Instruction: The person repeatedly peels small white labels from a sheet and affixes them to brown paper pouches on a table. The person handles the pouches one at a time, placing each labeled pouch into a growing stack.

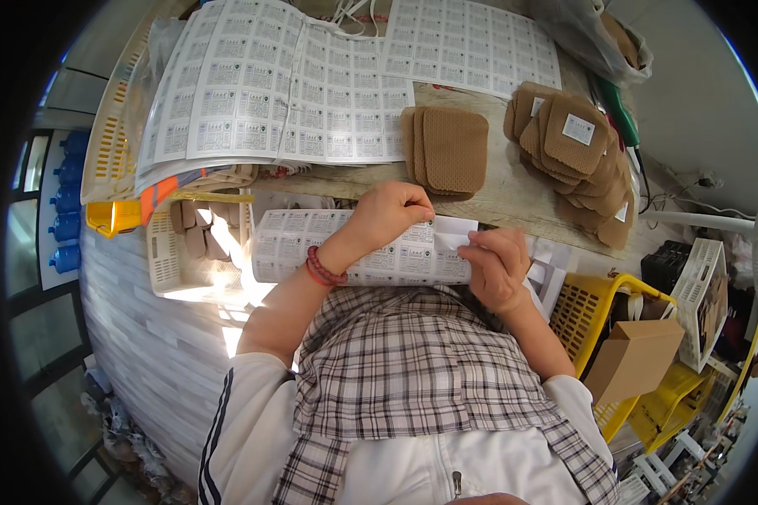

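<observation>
A sheet of small printed labels [404, 265] lies across my lap at the table's front edge, its left end curling. My left hand [383, 223], with red bracelets on its wrist, is closed over the upper edge of the sheet. What its fingertips hold, if anything, is too small to make out. My right hand [499, 268] pinches the sheet's right end, where a strip of plain white backing [455, 231] shows. Just beyond my hands, a small stack of brown textured pads [456, 151] lies on the table.
Large label sheets [248, 80] cover the table's far left, with another sheet [472, 42] behind. Brown pads bearing white labels [560, 156] are heaped at the right, beside a green-handled tool [616, 114]. A cream basket [167, 257] stands left; yellow crates [577, 307] and a cardboard box [636, 358] stand right.
</observation>
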`<state>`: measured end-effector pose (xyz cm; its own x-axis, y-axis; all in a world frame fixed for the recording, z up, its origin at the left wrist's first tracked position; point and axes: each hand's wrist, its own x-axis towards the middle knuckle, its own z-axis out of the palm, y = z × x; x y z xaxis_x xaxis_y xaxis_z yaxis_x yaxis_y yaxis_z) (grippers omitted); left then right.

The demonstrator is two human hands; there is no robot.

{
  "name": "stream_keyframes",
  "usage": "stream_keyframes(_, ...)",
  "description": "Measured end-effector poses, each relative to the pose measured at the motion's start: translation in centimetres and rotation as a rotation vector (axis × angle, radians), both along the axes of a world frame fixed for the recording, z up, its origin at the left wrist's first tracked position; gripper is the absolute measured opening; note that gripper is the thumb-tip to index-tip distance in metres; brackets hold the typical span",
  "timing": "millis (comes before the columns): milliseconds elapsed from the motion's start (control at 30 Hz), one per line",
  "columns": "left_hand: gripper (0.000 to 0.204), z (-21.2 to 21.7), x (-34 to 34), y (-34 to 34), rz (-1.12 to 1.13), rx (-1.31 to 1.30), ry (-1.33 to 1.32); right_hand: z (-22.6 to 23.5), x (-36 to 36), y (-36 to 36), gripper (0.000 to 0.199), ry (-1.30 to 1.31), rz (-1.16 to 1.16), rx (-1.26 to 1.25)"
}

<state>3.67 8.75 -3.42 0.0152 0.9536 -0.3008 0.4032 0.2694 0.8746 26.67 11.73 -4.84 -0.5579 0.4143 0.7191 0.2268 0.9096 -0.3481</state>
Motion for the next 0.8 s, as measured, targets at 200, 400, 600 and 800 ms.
stream_keyframes(200, 0.007, 0.5, 0.5, 0.0, -0.001, 0.144, 0.196, 4.4, -0.8, 1.0, 0.005, 0.4, -0.05, -0.666)
stream_keyframes(400, 0.006, 0.9, 1.8, 0.9, -0.084, 0.694, 0.45, 0.0, -3.6, 10.5, 0.004, 0.228, -0.07, -1.051)
stream_keyframes(600, 0.009, -1.2, 1.8, 1.3, -0.13, 0.672, 0.463, -2.2, -5.6, 13.8, 0.007, 0.088, -0.155, -1.051)
stream_keyframes(800, 0.011, -1.6, 1.6, 1.5, -0.133, 0.681, 0.472, -2.8, -5.7, 13.3, 0.008, 0.079, -0.21, -1.049)
